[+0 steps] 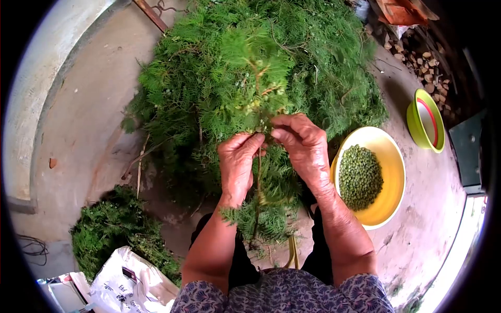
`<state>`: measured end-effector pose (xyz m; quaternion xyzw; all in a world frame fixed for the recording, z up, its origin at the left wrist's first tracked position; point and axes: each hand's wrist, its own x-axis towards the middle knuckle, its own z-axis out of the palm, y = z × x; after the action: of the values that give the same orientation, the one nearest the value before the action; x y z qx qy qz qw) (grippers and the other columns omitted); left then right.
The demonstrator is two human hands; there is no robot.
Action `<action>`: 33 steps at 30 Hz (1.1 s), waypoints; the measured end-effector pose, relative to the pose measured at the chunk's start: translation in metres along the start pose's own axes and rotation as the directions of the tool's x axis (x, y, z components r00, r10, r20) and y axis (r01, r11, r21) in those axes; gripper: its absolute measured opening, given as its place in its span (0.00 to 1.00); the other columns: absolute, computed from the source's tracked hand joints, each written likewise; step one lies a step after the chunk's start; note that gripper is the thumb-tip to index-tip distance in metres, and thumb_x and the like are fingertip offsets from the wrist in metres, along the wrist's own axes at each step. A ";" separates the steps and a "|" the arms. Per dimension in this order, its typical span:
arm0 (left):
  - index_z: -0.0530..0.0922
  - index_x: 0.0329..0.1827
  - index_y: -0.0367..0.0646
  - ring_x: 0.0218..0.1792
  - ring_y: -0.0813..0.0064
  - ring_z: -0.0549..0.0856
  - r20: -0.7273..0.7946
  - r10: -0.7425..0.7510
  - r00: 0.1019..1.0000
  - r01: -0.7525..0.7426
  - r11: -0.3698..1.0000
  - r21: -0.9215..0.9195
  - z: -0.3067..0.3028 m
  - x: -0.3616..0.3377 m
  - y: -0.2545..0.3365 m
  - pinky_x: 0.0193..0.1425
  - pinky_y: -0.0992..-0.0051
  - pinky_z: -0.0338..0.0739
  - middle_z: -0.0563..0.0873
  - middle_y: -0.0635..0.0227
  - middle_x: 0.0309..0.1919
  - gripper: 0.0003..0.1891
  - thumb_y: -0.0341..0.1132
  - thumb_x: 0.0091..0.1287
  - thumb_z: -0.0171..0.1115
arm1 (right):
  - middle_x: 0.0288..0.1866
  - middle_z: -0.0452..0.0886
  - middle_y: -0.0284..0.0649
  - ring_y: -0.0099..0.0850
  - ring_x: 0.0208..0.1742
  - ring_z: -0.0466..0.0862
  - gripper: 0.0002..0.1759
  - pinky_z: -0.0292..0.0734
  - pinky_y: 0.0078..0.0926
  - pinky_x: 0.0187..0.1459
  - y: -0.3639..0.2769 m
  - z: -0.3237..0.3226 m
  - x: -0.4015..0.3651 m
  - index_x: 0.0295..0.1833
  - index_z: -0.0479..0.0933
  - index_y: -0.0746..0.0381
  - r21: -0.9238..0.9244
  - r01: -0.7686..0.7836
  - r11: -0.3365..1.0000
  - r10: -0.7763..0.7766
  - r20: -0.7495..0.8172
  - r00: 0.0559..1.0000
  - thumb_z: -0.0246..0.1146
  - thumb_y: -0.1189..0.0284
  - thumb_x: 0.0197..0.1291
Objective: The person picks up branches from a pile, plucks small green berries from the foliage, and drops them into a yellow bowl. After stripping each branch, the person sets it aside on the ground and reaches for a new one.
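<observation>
My left hand [238,164] is closed round the thin stem of a leafy green branch [258,185], thumb on top. Just to its right, my right hand [302,143] has its thumb and index finger bent towards small pale green cones on the same branch; whether something lies between those fingertips is too small to tell. The branch hangs down between my forearms. A large heap of green branches [209,78] lies beyond both hands. Right of my right hand stands a yellow bowl [393,180] holding many small green cones [360,177].
A smaller green bowl [415,122] is tilted at the right. A smaller pile of greenery [112,227] and a white bag [122,287] lie at the lower left. Wood pieces [428,68] and a dark green box [466,151] are at the right edge.
</observation>
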<state>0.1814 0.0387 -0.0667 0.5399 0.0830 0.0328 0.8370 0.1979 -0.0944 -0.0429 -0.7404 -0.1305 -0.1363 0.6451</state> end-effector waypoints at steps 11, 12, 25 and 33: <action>0.76 0.26 0.29 0.24 0.82 0.77 0.094 0.171 0.981 -0.193 0.926 0.325 -0.001 -0.001 -0.007 0.29 0.81 0.75 0.79 0.68 0.23 0.04 0.17 0.59 0.56 | 0.27 0.79 0.38 0.20 0.24 0.78 0.08 0.75 0.18 0.24 0.007 0.011 0.000 0.37 0.76 0.70 0.134 -0.267 0.954 0.258 0.078 0.963 0.65 0.81 0.50; 0.76 0.26 0.29 0.24 0.82 0.77 0.092 0.170 0.981 -0.192 0.926 0.326 -0.001 -0.001 -0.006 0.29 0.81 0.75 0.79 0.68 0.23 0.04 0.17 0.59 0.56 | 0.26 0.79 0.37 0.20 0.24 0.77 0.06 0.75 0.17 0.25 0.003 0.010 0.001 0.36 0.75 0.69 0.180 -0.272 0.945 0.261 0.086 0.962 0.64 0.82 0.51; 0.74 0.20 0.35 0.22 0.84 0.76 -0.005 0.070 0.998 -0.069 0.991 0.119 0.008 0.001 0.000 0.24 0.82 0.73 0.76 0.73 0.20 0.08 0.20 0.57 0.61 | 0.31 0.76 0.32 0.18 0.30 0.75 0.07 0.73 0.15 0.31 0.001 0.006 -0.003 0.42 0.74 0.66 0.469 -0.481 0.741 0.452 0.183 0.873 0.60 0.82 0.57; 0.75 0.27 0.32 0.23 0.91 0.65 0.121 0.310 0.943 -0.327 0.801 0.502 0.009 -0.007 0.001 0.22 0.85 0.60 0.70 0.80 0.19 0.04 0.21 0.59 0.58 | 0.31 0.77 0.41 0.32 0.31 0.78 0.12 0.74 0.26 0.33 0.004 0.011 -0.007 0.37 0.77 0.66 -0.048 -0.125 0.991 0.127 0.024 0.992 0.70 0.77 0.45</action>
<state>0.1765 0.0299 -0.0613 0.7504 -0.0169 0.1406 0.6456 0.1934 -0.0846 -0.0504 -0.7639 -0.0888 -0.0884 0.6331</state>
